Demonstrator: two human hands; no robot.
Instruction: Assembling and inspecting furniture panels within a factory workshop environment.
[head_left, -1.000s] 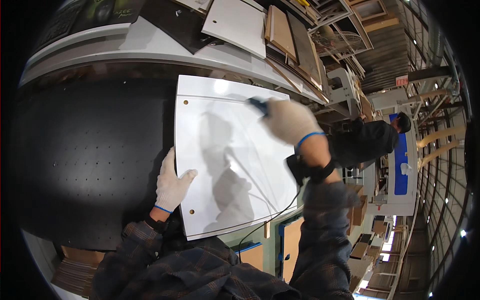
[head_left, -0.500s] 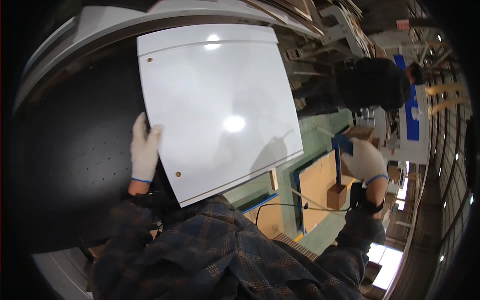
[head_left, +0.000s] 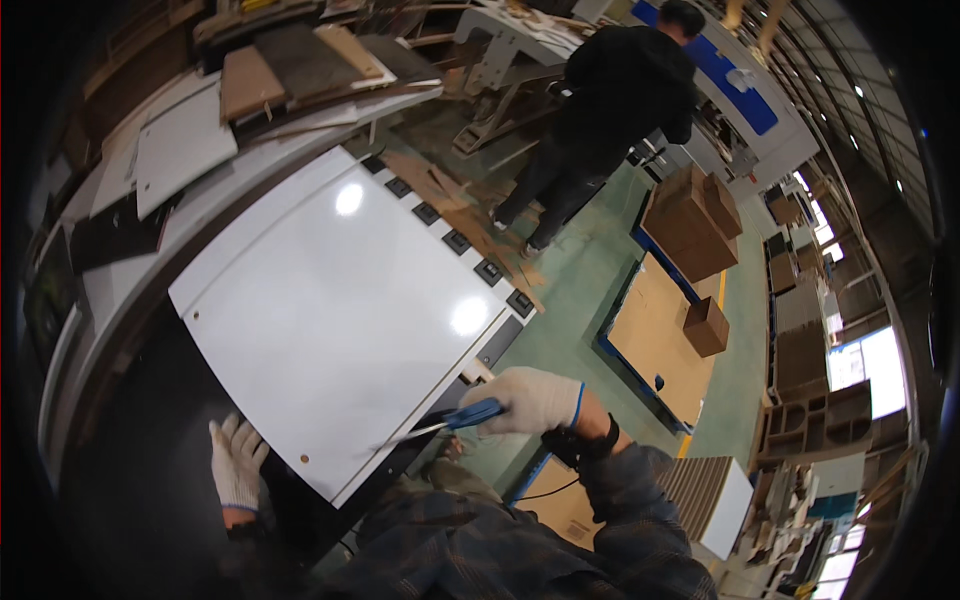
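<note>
A glossy white panel (head_left: 330, 300) with small round holes near its left corners lies flat before me, over a dark board surface (head_left: 140, 420). My left hand (head_left: 237, 462), in a white knit glove, is at the panel's near left edge. Its fingers are stretched out and slightly apart, with nothing in them. In my gloved right hand (head_left: 530, 400) I hold a blue-handled tool (head_left: 474, 413) with a thin pale tip. That tip is over the panel's near right edge, smeared by motion; whether it touches I cannot tell.
Black square pads (head_left: 457, 241) line the panel's far right side. Offcut boards (head_left: 185, 150) are stacked at the far left. A person (head_left: 625, 100) in dark clothes stands beyond. Brown cartons (head_left: 692, 225) and a cardboard-covered pallet (head_left: 650, 345) are on the green floor to the right.
My right hand has swung in from the far right to the panel's near edge with the blue-handled tool. The left fingers have loosened from the panel's edge. My view has turned.
</note>
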